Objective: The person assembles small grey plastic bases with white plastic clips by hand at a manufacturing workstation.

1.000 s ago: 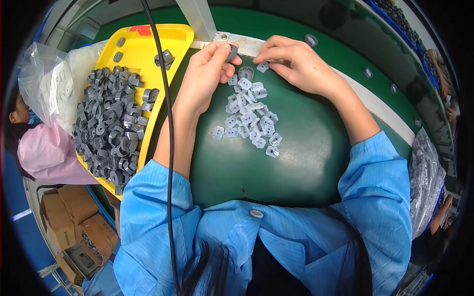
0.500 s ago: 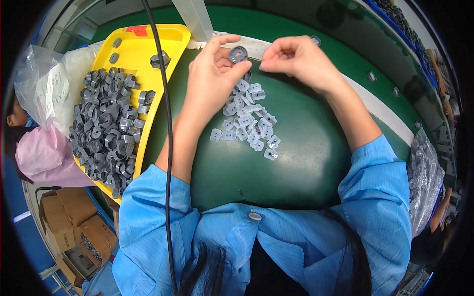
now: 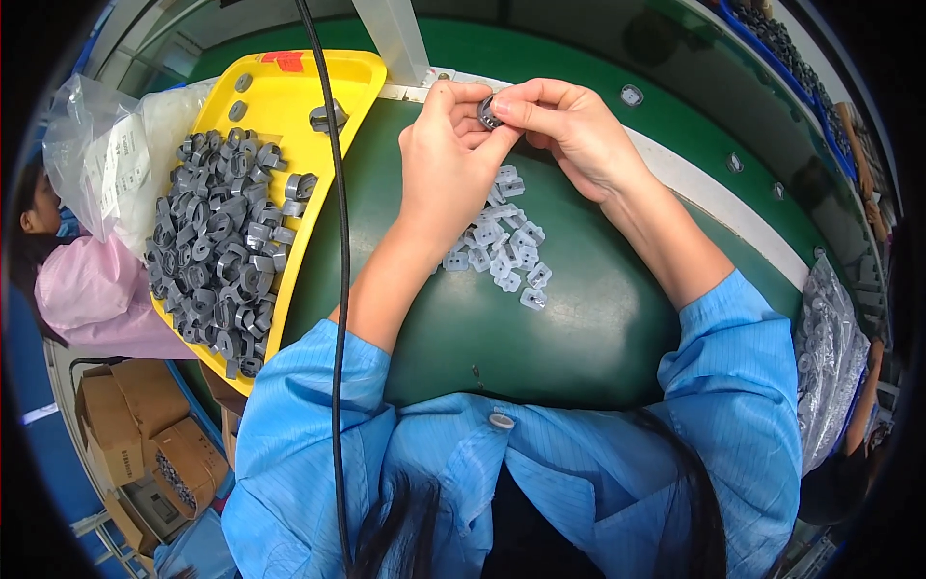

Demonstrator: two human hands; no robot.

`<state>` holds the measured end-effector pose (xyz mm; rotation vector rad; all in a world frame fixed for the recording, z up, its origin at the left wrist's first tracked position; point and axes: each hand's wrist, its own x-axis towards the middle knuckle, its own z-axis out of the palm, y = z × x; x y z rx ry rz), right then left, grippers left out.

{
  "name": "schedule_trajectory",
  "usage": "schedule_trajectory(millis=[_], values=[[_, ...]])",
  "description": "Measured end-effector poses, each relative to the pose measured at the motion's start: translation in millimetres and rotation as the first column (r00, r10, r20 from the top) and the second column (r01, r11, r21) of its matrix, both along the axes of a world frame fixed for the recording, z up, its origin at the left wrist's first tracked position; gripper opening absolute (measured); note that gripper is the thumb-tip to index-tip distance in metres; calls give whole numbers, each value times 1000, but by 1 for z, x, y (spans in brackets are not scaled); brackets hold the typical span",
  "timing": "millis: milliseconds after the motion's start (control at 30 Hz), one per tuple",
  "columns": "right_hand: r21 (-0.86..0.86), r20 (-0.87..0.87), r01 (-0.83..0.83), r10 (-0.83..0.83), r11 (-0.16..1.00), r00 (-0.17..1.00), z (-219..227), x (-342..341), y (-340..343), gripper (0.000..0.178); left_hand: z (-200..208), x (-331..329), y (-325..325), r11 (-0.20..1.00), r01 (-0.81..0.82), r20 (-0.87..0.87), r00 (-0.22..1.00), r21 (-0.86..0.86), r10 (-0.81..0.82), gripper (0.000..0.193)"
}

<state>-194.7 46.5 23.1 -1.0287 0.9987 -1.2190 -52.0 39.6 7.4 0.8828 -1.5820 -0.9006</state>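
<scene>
Above the far edge of the green worktop (image 3: 598,328), my left hand (image 3: 439,159) pinches a small round dark grey plastic part (image 3: 488,114) between thumb and fingers. My right hand (image 3: 584,130) is closed against the same part from the right, its thumb and forefinger pressing on it. Whether a smaller piece sits between those fingertips is hidden. Below the hands lies a loose pile of translucent white plastic pieces (image 3: 506,253), partly covered by my left hand and wrist.
A yellow tray (image 3: 365,75) on the left holds a heap of dark grey parts (image 3: 217,241). A black cable (image 3: 340,289) hangs across the view. Beyond the pale ledge (image 3: 719,217), several parts lie spaced along a green strip (image 3: 666,121). Clear plastic bags (image 3: 828,357) stand at right.
My right hand has moved left and closed on the grey part, which was held by my left hand alone. The part has turned edge-on. The whole view has shifted slightly.
</scene>
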Motion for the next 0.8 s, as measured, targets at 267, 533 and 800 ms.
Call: schedule_trajectory(millis=[267, 533, 800], values=[[-370, -489, 97, -283, 924, 825, -5, -2, -2, 16, -3, 1, -3, 998, -29, -47, 999, -64, 26, 31], [-98, -231, 4, -27, 995, 972, -4, -10, -6, 24, -3, 2, -2, 989, -26, 23, 999, -144, 30, 31], [-10, -216, -225, 218, 974, 952, 6, -24, -7, 17, 5, 11, 0, 950, 72, 255, 967, -305, 9, 29]])
